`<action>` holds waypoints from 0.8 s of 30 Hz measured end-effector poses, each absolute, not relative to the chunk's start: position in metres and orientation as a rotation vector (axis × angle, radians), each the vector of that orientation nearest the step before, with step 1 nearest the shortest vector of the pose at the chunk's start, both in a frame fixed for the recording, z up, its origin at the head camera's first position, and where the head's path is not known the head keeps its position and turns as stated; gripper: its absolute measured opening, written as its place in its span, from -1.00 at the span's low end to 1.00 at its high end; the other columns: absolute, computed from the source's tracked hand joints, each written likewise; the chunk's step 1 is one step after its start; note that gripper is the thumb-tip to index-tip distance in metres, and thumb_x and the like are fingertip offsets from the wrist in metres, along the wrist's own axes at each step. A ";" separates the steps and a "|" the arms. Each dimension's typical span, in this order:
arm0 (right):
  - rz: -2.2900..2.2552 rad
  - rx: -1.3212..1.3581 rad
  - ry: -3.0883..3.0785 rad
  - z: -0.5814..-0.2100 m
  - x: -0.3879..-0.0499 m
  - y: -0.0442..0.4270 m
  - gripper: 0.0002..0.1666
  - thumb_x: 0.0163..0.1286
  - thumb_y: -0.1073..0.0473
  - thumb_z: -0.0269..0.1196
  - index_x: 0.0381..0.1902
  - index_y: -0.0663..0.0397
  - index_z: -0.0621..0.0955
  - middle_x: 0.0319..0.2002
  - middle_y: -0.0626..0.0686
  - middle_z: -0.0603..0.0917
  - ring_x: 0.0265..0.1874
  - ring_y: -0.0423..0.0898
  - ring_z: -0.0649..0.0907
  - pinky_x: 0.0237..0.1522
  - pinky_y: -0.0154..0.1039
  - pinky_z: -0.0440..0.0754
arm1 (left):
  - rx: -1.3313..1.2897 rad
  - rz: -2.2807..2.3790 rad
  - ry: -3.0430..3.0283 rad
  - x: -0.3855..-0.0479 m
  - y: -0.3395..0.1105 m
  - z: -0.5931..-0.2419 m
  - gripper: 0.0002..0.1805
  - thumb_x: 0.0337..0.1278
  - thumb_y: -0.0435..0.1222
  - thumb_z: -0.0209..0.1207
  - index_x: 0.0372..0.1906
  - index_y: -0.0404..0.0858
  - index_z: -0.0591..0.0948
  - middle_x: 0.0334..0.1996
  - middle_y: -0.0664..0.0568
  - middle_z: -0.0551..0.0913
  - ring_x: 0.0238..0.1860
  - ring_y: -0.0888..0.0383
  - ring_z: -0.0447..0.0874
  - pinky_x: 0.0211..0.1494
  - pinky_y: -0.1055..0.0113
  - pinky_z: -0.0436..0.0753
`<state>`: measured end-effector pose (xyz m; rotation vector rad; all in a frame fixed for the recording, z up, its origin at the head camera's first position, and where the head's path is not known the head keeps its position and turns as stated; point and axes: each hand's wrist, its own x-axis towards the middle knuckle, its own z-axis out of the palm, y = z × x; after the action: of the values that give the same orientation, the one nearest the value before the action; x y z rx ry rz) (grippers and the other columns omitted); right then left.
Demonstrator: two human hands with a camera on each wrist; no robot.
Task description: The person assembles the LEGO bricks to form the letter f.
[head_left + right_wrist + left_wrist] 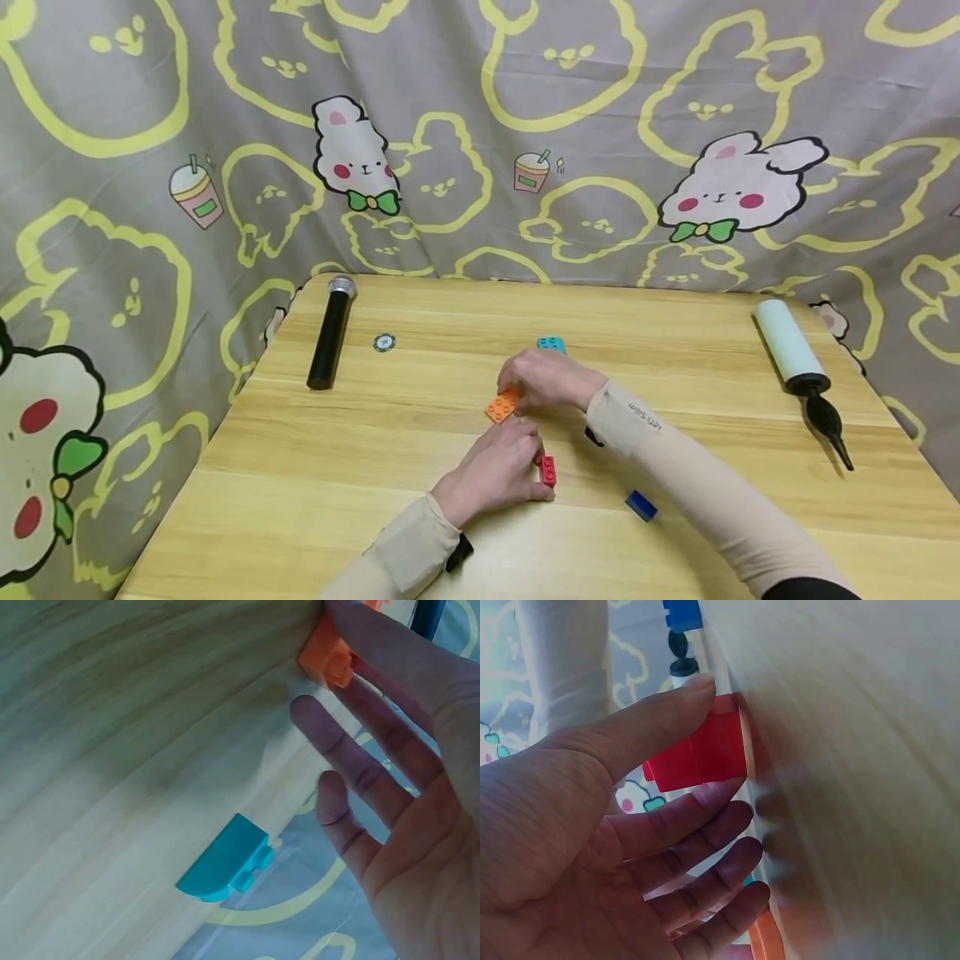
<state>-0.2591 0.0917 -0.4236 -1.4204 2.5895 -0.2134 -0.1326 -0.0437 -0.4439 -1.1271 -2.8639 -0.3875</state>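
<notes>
My left hand (495,471) pinches a red brick (548,471) between thumb and index finger near the middle of the table; in the left wrist view the red brick (705,750) stands at the tabletop. Just beyond it, my right hand (551,379) holds an orange brick (501,407) by thumb and fingers, and its other fingers are spread in the right wrist view, where the orange brick (324,652) is partly covered. Behind the right hand lies a teal brick (551,343), partly hidden in the head view. A dark blue brick (641,505) lies right of the left hand.
A black microphone (328,342) and a round chip (385,342) lie at the table's back left. A white pump with a black nozzle (791,346) lies at the right. Patterned cloth (465,150) hangs behind the wooden table (262,467).
</notes>
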 end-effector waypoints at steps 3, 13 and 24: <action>-0.219 -1.388 2.600 -0.424 -0.260 0.093 -0.64 0.09 0.02 0.54 -0.13 -0.12 0.75 -0.15 -0.16 0.70 -0.17 -0.19 0.62 -0.10 -0.21 0.55 | -1.114 -0.398 -2.888 -0.133 -0.044 -0.444 -0.56 -0.16 0.13 0.47 -0.40 -0.14 0.66 -0.38 0.21 0.47 -0.30 0.25 0.45 -0.17 0.40 0.47; -0.343 -1.362 2.630 -0.413 -0.259 0.112 -0.64 0.11 0.02 0.49 -0.12 -0.05 0.73 -0.24 -0.12 0.64 -0.27 -0.19 0.59 -0.18 -0.21 0.54 | -1.099 -0.343 -2.927 -0.132 -0.043 -0.443 -0.56 -0.19 0.18 0.46 -0.41 -0.05 0.62 -0.40 0.26 0.42 -0.30 0.25 0.40 -0.31 0.43 0.38; -0.471 -1.420 2.751 -0.370 -0.229 0.175 -0.66 0.09 0.05 0.51 -0.17 -0.01 0.74 -0.25 -0.12 0.66 -0.27 -0.14 0.63 -0.20 -0.14 0.59 | -1.051 -0.401 -2.985 -0.138 -0.047 -0.441 -0.58 -0.21 0.14 0.48 -0.47 -0.02 0.57 -0.46 0.24 0.38 -0.39 0.23 0.33 -0.36 0.39 0.34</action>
<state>-0.2290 0.1754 -0.3703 -1.4198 2.7510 -0.4705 -0.1378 -0.0475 -0.4414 -1.0509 -2.9855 -0.4014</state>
